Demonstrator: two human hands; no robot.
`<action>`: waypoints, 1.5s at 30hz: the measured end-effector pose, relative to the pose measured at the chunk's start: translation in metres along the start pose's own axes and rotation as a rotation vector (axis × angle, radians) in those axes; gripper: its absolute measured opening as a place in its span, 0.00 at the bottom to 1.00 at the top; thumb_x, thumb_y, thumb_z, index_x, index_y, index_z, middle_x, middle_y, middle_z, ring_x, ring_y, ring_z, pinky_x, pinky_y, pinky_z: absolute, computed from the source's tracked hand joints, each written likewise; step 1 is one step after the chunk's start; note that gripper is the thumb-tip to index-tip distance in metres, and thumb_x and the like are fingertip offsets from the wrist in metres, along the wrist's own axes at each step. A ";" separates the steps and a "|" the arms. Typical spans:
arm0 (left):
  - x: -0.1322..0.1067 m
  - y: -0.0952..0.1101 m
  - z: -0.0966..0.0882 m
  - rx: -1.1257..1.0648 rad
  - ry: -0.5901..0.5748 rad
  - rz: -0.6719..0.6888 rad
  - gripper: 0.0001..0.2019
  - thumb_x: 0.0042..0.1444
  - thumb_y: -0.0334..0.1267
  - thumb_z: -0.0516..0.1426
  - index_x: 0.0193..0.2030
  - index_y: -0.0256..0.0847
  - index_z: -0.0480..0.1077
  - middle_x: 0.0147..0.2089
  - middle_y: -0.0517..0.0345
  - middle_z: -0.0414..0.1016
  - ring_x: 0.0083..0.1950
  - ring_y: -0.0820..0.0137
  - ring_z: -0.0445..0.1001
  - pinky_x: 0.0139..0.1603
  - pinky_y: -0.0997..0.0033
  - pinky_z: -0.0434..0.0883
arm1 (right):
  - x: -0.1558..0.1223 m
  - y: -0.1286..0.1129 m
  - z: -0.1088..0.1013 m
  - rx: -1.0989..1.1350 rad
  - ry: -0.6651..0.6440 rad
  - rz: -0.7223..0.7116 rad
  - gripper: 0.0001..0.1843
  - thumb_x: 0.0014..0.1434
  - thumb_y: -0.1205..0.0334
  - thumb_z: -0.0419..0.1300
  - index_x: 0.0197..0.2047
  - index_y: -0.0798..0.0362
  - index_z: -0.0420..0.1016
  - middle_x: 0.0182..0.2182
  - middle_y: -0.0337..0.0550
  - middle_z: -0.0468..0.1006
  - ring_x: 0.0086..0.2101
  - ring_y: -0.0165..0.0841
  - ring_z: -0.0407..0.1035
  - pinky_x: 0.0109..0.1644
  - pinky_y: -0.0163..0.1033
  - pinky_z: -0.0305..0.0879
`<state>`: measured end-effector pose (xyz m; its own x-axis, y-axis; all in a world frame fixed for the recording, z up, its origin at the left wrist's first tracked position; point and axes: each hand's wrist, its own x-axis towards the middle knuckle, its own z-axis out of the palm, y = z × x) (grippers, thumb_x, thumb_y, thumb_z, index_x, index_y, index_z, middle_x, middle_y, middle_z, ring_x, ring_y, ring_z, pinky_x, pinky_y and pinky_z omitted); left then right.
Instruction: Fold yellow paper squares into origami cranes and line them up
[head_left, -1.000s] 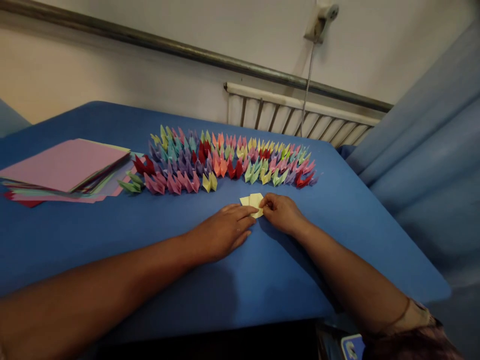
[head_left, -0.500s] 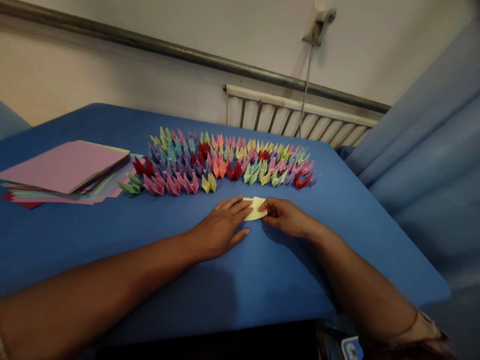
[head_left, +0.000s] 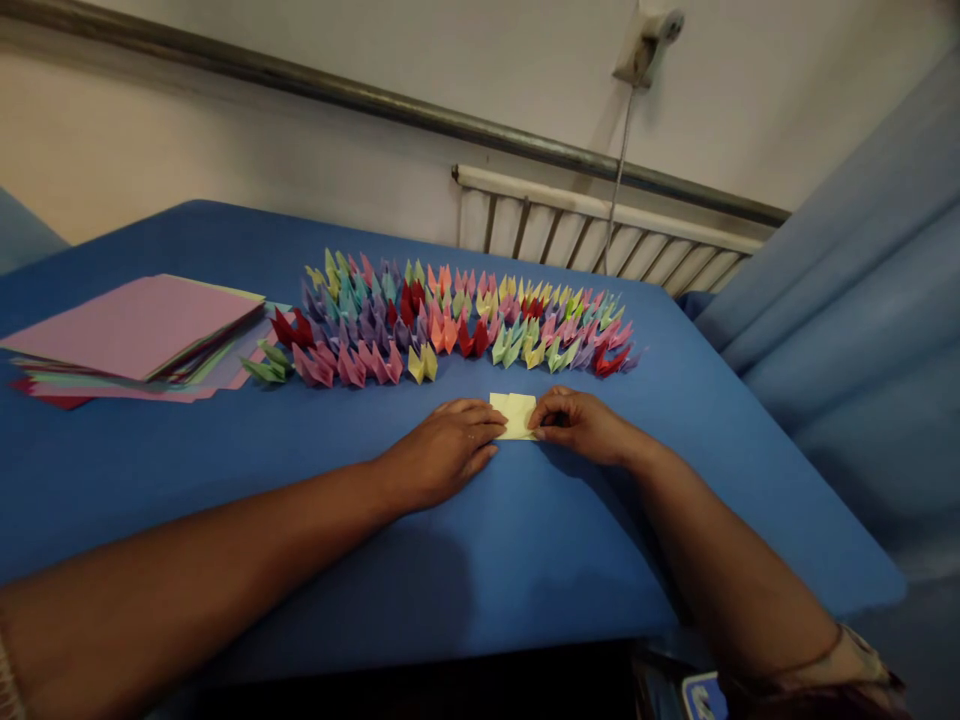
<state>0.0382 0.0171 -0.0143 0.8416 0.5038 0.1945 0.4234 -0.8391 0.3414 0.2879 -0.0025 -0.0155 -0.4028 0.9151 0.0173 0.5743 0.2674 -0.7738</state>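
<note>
A small piece of folded yellow paper (head_left: 516,408) lies on the blue table between my hands. It looks squarish, with a crease line across it. My left hand (head_left: 448,448) rests low with its fingers stretched out, their tips on the paper's left edge. From the other side, my right hand (head_left: 581,425) pinches the paper's right edge between thumb and fingers. Just beyond stand rows of folded paper cranes (head_left: 422,362) in red, pink, purple, blue, green and yellow.
A stack of coloured paper sheets (head_left: 135,325), pink on top, lies on the blue table (head_left: 360,610) at left. Behind are a radiator (head_left: 555,222), a metal pipe (head_left: 420,112) and a wall socket with a cord (head_left: 643,52). A blue curtain (head_left: 862,330) hangs at right.
The yellow paper was bent with a curved lower edge and now lies flatter and squarer. My left fingers have drawn back left, and the left thumb has come closer to them.
</note>
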 end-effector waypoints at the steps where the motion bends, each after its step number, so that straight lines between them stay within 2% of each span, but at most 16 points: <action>1: 0.000 0.000 0.000 -0.001 0.000 0.000 0.15 0.64 0.36 0.52 0.55 0.39 0.71 0.58 0.51 0.73 0.60 0.61 0.67 0.63 0.55 0.62 | 0.001 0.001 0.000 0.013 0.004 0.009 0.04 0.56 0.68 0.61 0.35 0.53 0.76 0.34 0.39 0.70 0.32 0.28 0.66 0.39 0.35 0.65; 12: -0.002 0.002 -0.004 -0.019 0.003 -0.018 0.15 0.64 0.36 0.52 0.55 0.39 0.71 0.58 0.50 0.73 0.61 0.60 0.67 0.63 0.53 0.63 | 0.015 0.007 0.014 -0.093 0.220 -0.024 0.05 0.58 0.65 0.60 0.30 0.53 0.75 0.28 0.37 0.69 0.29 0.28 0.64 0.35 0.34 0.60; 17: -0.002 0.003 -0.006 -0.033 0.016 -0.030 0.14 0.63 0.37 0.52 0.53 0.37 0.72 0.56 0.48 0.75 0.59 0.60 0.69 0.62 0.53 0.65 | 0.019 0.006 0.019 -0.214 0.254 -0.032 0.05 0.59 0.67 0.60 0.30 0.53 0.73 0.27 0.36 0.68 0.29 0.28 0.63 0.34 0.34 0.58; 23: -0.002 0.002 -0.009 -0.032 0.046 -0.013 0.12 0.63 0.34 0.51 0.48 0.38 0.74 0.53 0.50 0.77 0.56 0.63 0.72 0.59 0.56 0.67 | 0.019 0.006 0.021 -0.297 0.237 -0.039 0.05 0.60 0.65 0.60 0.32 0.53 0.73 0.30 0.38 0.69 0.30 0.29 0.64 0.35 0.35 0.58; 36: -0.003 0.002 -0.012 -0.046 -0.003 -0.006 0.15 0.63 0.34 0.51 0.56 0.40 0.69 0.52 0.51 0.75 0.54 0.63 0.72 0.57 0.59 0.67 | 0.017 0.002 0.019 -0.355 0.213 -0.035 0.03 0.60 0.66 0.59 0.33 0.53 0.71 0.30 0.37 0.68 0.30 0.28 0.63 0.36 0.35 0.58; 45: -0.005 -0.001 -0.010 0.008 -0.034 0.004 0.14 0.64 0.35 0.52 0.53 0.42 0.73 0.57 0.52 0.74 0.57 0.62 0.70 0.60 0.57 0.65 | 0.017 0.004 0.020 -0.349 0.226 -0.041 0.03 0.60 0.66 0.59 0.33 0.54 0.72 0.31 0.38 0.69 0.31 0.29 0.64 0.36 0.35 0.58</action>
<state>0.0300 0.0171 -0.0060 0.8541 0.4933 0.1649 0.4226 -0.8430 0.3330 0.2687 0.0083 -0.0312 -0.2864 0.9343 0.2122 0.7838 0.3559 -0.5089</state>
